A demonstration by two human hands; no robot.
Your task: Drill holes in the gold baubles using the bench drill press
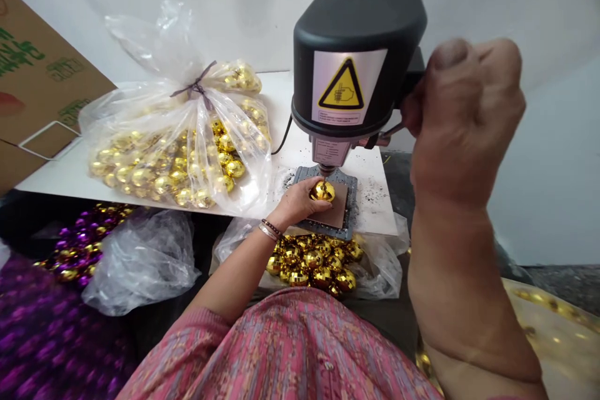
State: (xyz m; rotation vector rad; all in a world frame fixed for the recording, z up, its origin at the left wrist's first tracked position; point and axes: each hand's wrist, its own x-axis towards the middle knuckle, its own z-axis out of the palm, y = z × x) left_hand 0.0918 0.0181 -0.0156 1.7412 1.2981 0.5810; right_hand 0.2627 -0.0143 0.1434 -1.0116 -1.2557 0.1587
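Bag on tabletop, left of drill press — baubles before press.

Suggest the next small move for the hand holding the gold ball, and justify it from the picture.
Perhaps lower the left hand slightly on the gold ball: its grip comes close to the drill bit, and the warning label above pictures a hand.

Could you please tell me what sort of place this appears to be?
It looks like a small workshop, probably: a drill press stands over a gold ball held by the left hand, and a tied plastic bag of similar balls sits nearby.
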